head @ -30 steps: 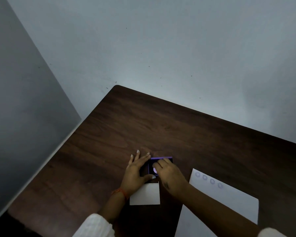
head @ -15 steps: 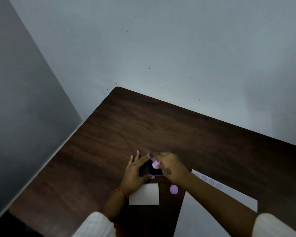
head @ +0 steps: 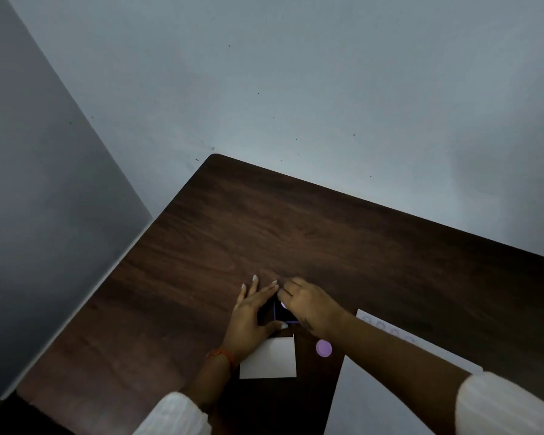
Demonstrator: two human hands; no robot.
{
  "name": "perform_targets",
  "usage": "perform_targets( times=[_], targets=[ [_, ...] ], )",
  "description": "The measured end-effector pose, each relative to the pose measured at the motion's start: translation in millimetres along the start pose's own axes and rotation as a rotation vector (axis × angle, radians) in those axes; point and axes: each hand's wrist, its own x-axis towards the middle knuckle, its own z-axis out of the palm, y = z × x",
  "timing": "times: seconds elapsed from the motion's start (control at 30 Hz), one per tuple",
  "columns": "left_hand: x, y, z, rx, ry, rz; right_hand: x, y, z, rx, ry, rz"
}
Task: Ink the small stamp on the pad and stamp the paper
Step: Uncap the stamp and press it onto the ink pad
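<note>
Right hand (head: pixel 311 306) has dipped back onto the ink pad (head: pixel 280 313), pinching the small stamp (head: pixel 284 305), left hand (head: pixel 255 312) flat bracing it—inking, paper (head: pixel 390 387) next.

The ink pad (head: pixel 280 313) lay flat on the dark wooden table (head: pixel 264 233), a small square with a purple rim and a dark inner face, mostly hidden. The small stamp (head: pixel 284 305), of which only a pale lilac round bit showed, sat over the pad's far part; whether it touched the ink could not be told. The paper (head: pixel 368 400), a white sheet, lay flat to the right of the pad and nearer the viewer, well apart from it, bearing a row of faint ring-shaped marks (head: pixel 387 331) along its far edge.
</note>
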Motion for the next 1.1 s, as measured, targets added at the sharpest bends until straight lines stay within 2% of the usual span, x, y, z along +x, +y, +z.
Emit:
perform_targets(
  times=[0.17, 0.27, 0.4, 0.5, 0.63, 0.83, 0.9, 1.1],
  targets=[
    [0.1, 1.2, -1.5, 0.020, -0.013, 0.008, -5.1, -5.9, -10.6, 0.277, 0.077, 0.216],
    [0.1, 2.1, -3.2, 0.008, -0.017, 0.009, -4.5, 1.3, -25.0, 0.406, 0.037, 0.296],
    [0.7, -0.1, -2.9, 0.000, -0.008, 0.005, -20.0, -9.8, -2.7, 0.206, -0.005, 0.112],
    [0.5, -0.8, -2.0, 0.016, -0.010, 0.003, -18.5, -10.5, 8.1, 0.073, -0.014, 0.082],
    [0.5, -1.3, -1.1, 0.006, 0.002, 0.014, -12.4, -10.7, 11.5, 0.065, 0.049, 0.124],
    [0.8, -2.2, -0.7, 0.022, 0.003, 0.020, -16.3, -0.3, 23.3, -0.055, 0.077, -0.049],
    [0.5, -1.3, -0.7, 0.014, 0.007, 0.013, -15.8, 0.6, 24.6, 0.014, 0.101, -0.007],
    [-0.1, 4.1, -4.3, 0.014, -0.015, -0.013, -9.5, 1.8, -7.9, 0.498, 0.132, 0.288]
  ],
)
